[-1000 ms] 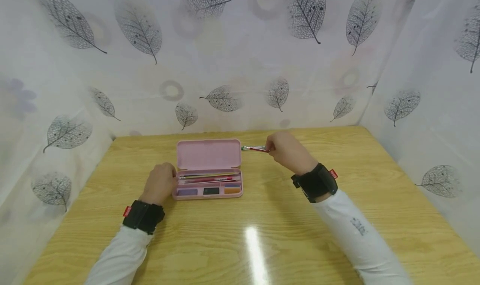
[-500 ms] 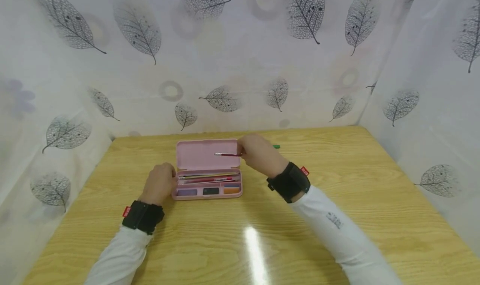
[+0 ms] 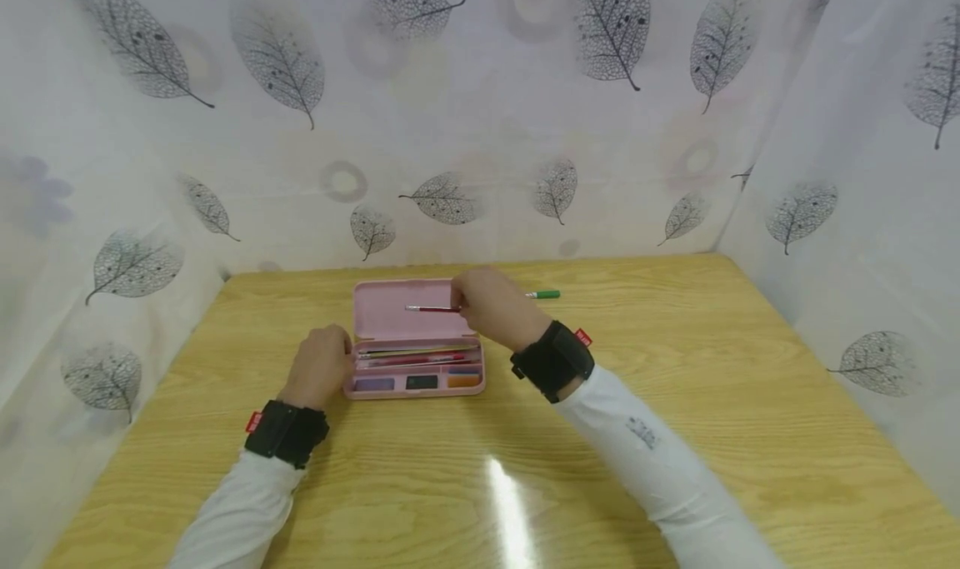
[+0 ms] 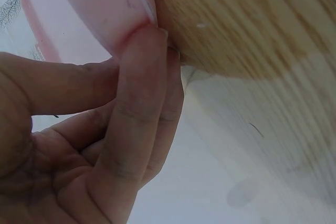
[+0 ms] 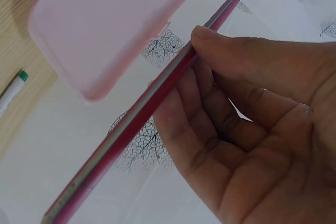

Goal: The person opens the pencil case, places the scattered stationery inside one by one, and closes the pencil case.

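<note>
A red pencil [image 3: 431, 309] with a silver stripe is pinched between the thumb and fingers of my right hand [image 3: 495, 306], held in front of the raised lid. The right wrist view shows the pencil [image 5: 152, 98] slanting across, its metal-tipped end upper right. My left hand [image 3: 317, 365] grips the left end of an open pink pencil case [image 3: 375, 298]; in the left wrist view, thumb and fingers pinch its pink wall [image 4: 113, 11]. Several slim pencils [image 3: 420, 357] lie in the case's long compartment. Small blocks fill the front: purple [image 3: 374, 384], black [image 3: 422, 381] and orange [image 3: 463, 381].
A white marker with a green end [image 3: 543, 295] lies on the wooden table [image 3: 420, 486], right of the case and partly behind my right hand. Leaf-patterned cloth [image 3: 487, 111] encloses the table's back and sides.
My right hand has moved left with the red pencil, from right of the case to in front of its lid. The green-ended marker has come into view behind it. My left hand stays put.
</note>
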`<state>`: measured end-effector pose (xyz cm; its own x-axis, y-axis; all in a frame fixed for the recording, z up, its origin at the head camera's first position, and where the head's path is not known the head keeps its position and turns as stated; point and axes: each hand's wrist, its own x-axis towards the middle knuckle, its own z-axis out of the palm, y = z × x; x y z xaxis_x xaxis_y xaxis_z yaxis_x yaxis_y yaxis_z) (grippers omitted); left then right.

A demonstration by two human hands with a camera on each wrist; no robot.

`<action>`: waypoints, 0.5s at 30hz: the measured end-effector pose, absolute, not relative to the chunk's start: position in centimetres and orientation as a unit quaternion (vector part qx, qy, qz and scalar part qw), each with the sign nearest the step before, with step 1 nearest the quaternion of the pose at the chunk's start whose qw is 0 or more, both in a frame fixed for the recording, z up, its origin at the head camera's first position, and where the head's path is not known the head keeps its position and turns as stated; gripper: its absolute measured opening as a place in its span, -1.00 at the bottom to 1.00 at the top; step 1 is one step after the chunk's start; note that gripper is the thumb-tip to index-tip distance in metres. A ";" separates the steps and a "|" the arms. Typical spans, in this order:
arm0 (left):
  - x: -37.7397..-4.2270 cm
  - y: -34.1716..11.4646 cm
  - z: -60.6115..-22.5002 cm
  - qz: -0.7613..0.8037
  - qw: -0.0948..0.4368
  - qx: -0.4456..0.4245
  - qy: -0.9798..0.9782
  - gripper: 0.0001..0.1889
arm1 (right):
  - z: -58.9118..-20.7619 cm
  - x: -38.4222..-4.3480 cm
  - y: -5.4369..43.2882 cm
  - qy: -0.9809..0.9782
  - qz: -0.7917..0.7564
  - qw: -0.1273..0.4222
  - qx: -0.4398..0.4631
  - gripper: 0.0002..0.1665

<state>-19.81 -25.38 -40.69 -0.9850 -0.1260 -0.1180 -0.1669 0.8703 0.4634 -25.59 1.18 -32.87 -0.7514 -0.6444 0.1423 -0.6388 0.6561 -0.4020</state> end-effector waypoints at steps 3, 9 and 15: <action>-19.8 -25.4 -40.6 0.246 0.048 -0.079 0.965 -0.87 | -32.9 -25.5 0.5 0.908 -0.215 0.013 -0.359 -0.85; -19.8 -25.4 -40.5 0.245 0.047 -0.076 0.965 -0.87 | -33.5 -25.5 -1.1 0.909 -0.200 0.025 -0.366 -0.82; -19.8 -25.4 -40.4 0.239 0.035 -0.069 0.968 -0.88 | -35.0 -25.6 -2.7 0.907 -0.181 0.014 -0.381 -0.78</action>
